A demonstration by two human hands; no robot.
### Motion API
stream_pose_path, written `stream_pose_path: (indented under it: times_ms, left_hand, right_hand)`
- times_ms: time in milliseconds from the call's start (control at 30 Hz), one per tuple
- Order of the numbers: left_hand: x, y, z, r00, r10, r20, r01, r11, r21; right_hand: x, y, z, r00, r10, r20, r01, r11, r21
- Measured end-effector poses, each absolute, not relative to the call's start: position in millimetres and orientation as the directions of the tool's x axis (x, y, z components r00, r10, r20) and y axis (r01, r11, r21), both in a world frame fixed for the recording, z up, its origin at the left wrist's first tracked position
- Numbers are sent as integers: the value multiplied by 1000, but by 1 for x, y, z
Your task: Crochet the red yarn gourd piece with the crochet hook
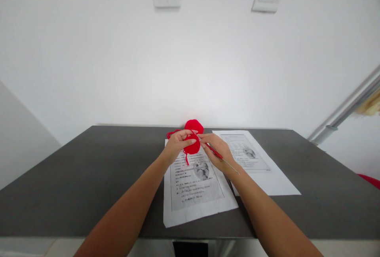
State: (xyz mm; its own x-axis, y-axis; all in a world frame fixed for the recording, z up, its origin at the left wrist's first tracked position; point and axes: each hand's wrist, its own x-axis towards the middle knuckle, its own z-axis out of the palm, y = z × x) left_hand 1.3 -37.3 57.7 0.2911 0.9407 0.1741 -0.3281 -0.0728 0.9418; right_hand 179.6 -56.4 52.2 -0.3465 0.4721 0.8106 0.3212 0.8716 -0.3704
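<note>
Between my hands is a small round piece of red crochet work (192, 146), with a short yarn tail hanging below it. My left hand (177, 144) pinches the piece at its left side, thumb in front. A crochet hook (214, 151) with a red grip and metal shaft lies in my right hand (218, 150), its rear end slanting back over the wrist. The hook's tip meets the upper right edge of the piece; whether it is inside a stitch is too small to tell. Just behind sits a ball of red yarn (194, 125), with a loose strand curving to the left.
Two printed sheets lie on the dark table (74, 178): one sheet (196, 209) under my hands, another sheet (276, 182) to the right. The white wall (190, 59) rises behind the table's far edge. A grey pole (347, 110) slants at the right.
</note>
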Motion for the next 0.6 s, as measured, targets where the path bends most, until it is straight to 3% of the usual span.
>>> stream_pose_path:
  times_ms: [167, 400, 500, 600]
  left_hand:
    - [8, -41, 59, 194, 961, 196, -331, -124, 936]
    - [6, -40, 60, 291, 946, 144, -403, -15, 915]
    - [3, -38, 59, 311, 939, 145, -415, -3, 910]
    - [0, -36, 59, 348, 927, 142, -405, 12, 914]
  right_hand:
    - [178, -57, 50, -322, 484, 814, 360, 858, -367]
    - [178, -56, 52, -296, 469, 832, 359, 862, -358]
    - [179, -55, 52, -290, 517, 805, 311, 847, -431]
    - [177, -55, 51, -277, 623, 732, 202, 782, -589]
